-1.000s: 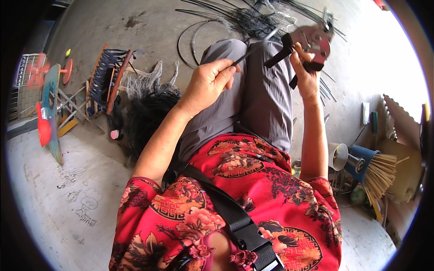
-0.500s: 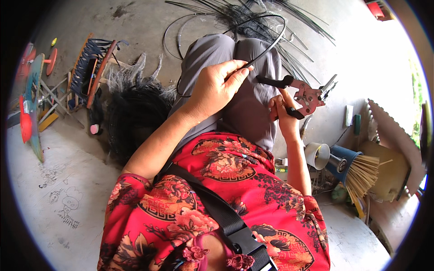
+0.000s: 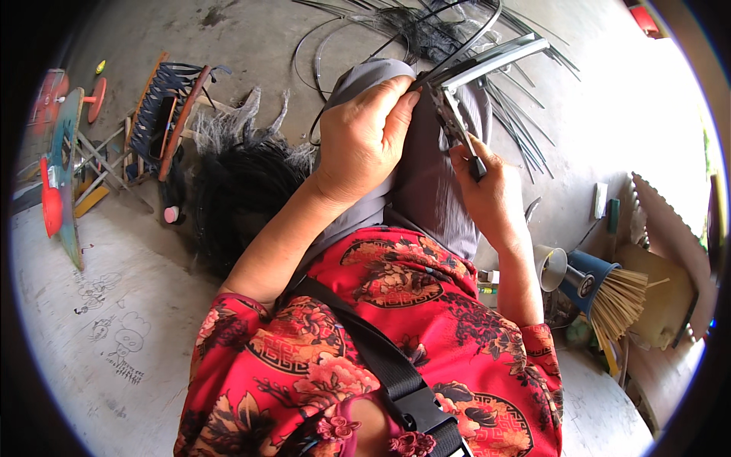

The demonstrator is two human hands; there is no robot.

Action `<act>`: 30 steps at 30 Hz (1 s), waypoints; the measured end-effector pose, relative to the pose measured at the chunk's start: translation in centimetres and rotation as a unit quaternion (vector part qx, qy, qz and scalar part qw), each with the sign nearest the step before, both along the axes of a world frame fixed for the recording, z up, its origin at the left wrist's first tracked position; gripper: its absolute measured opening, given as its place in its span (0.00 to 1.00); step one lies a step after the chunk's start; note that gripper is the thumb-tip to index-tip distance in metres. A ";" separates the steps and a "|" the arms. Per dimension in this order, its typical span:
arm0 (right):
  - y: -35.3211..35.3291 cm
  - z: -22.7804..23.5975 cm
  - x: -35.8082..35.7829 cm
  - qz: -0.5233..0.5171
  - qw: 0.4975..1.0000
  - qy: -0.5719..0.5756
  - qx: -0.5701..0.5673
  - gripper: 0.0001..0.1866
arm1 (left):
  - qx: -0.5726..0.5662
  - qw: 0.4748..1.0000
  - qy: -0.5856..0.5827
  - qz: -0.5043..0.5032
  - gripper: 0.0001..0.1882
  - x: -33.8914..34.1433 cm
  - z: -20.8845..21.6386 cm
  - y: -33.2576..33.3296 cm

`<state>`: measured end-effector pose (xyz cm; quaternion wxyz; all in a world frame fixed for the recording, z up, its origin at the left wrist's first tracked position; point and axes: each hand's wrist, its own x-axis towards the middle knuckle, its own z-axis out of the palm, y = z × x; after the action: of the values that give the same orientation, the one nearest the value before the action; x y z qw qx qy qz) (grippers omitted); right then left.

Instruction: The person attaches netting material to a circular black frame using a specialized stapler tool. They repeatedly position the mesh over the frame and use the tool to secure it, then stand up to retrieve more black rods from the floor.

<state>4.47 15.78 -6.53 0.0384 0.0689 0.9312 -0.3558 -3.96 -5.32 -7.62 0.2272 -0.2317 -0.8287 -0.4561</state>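
My left hand (image 3: 364,145) pinches a black cable (image 3: 494,21) between thumb and fingers above my knees. The cable loops up and away to the right. My right hand (image 3: 493,190) is wrapped round the handles of a wire stripper (image 3: 499,61), seen nearly edge-on. Its metal jaw end lies right by my left fingertips, next to the cable. Whether the jaws bite on the cable is hidden by the tool and the fingers.
Beyond my knees, black wires (image 3: 518,114) spread on the floor. A dark heap of strands (image 3: 236,198) lies at my left. Farther left stands a wooden chair (image 3: 183,126). At right are a white cup (image 3: 550,266) and a blue container (image 3: 585,276) holding thin sticks (image 3: 620,293).
My right hand has raised the wire stripper and turned it, bringing its jaw end left to the cable by my left fingers. My left hand keeps its pinch on the cable.
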 end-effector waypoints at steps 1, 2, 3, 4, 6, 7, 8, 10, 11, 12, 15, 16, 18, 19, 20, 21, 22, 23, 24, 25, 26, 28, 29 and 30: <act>0.0 0.1 0.0 0.007 1.000 0.007 0.005 0.17 | -0.001 1.000 0.001 0.001 0.10 -0.3 -0.2 -0.1; -0.1 0.2 -0.1 0.014 1.000 0.015 0.009 0.18 | -0.013 0.999 0.032 0.004 0.11 -0.5 -0.3 -0.2; -0.2 0.3 -0.1 0.021 0.999 0.022 0.013 0.19 | -0.025 0.998 0.064 0.006 0.12 -0.6 -0.3 -0.3; -0.2 0.4 -0.1 0.019 1.000 0.019 0.012 0.19 | -0.025 0.998 0.065 0.004 0.12 -0.6 -0.1 -0.2; -0.1 0.8 -0.1 0.014 1.000 0.018 0.012 0.18 | -0.072 0.993 0.087 0.016 0.14 -0.4 0.4 0.1; -0.2 1.0 -0.3 0.012 1.000 0.016 0.016 0.18 | -0.073 0.993 0.087 0.016 0.14 -0.4 0.5 0.1; -0.3 1.1 -0.4 0.011 1.000 0.015 0.019 0.18 | -0.102 0.991 0.086 0.023 0.14 -0.4 0.5 0.2; -0.3 1.1 -0.4 0.011 1.000 0.013 0.023 0.18 | -0.131 0.987 0.087 0.030 0.15 -0.4 0.5 0.3; -0.2 1.1 -0.4 0.011 1.000 0.012 0.025 0.18 | -0.155 0.982 0.104 0.032 0.15 -0.3 0.6 0.3; -0.1 1.1 -0.3 0.011 1.000 0.012 0.027 0.18 | -0.180 0.976 0.120 0.034 0.15 -0.3 0.6 0.3; 0.1 0.6 -0.4 0.012 0.999 0.020 0.022 0.18 | -0.213 0.966 0.145 0.019 0.15 -0.4 0.5 0.0; 0.1 0.3 -0.8 0.019 0.998 0.033 0.041 0.17 | -0.216 0.966 0.144 0.017 0.15 -0.6 0.5 -0.1; 0.3 -0.6 -1.6 0.032 0.996 0.050 0.069 0.16 | -0.247 0.959 0.138 0.009 0.15 -1.3 0.3 -0.4; 0.7 -1.8 -2.6 0.029 0.996 0.051 0.064 0.16 | -0.251 0.958 0.140 0.006 0.15 -1.8 -0.1 -0.5; 0.8 -2.9 -3.7 0.064 0.994 0.092 0.011 0.17 | -0.230 0.964 0.137 0.002 0.15 -2.2 -0.5 -0.8; 0.9 -3.4 -3.9 0.080 0.992 0.087 -0.037 0.17 | -0.208 0.969 0.134 -0.002 0.15 -2.4 -0.7 -1.1; 0.7 -3.2 -4.3 0.097 0.989 0.080 -0.083 0.17 | -0.196 0.972 0.129 -0.002 0.15 -2.7 -0.8 -1.2; 0.7 -2.7 -4.4 0.095 0.988 0.081 -0.088 0.17 | -0.201 0.971 0.130 -0.005 0.15 -2.6 -1.0 -1.4; 0.5 -2.2 -4.4 0.087 0.990 0.006 -0.112 0.17 | -0.199 0.971 0.129 0.000 0.15 -2.4 -1.5 -1.6; 0.7 -3.2 -4.2 0.087 0.989 0.003 -0.115 0.16 | -0.197 0.972 0.129 0.003 0.15 -2.4 -1.3 -1.5; 0.8 -4.2 -4.3 0.087 0.989 0.004 -0.117 0.16 | -0.186 0.974 0.130 -0.006 0.15 -2.3 -1.1 -1.2; 0.9 -6.5 -4.7 0.061 0.993 0.040 -0.094 0.15 | -0.172 0.981 0.091 -0.019 0.13 -1.6 -1.1 -0.5; 0.9 -7.8 -5.4 0.050 0.993 0.076 -0.069 0.15 | -0.170 0.981 0.089 -0.017 0.12 -1.5 -1.5 -0.3; 0.9 -8.8 -6.1 0.040 0.992 0.107 -0.050 0.15 | -0.169 0.982 0.087 -0.014 0.12 -1.4 -1.9 -0.1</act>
<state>-1.59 16.69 -15.32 -0.0442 -0.0093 0.9128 -0.4058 -5.41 -5.43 -9.52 0.2491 -0.3172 -0.8674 -0.2913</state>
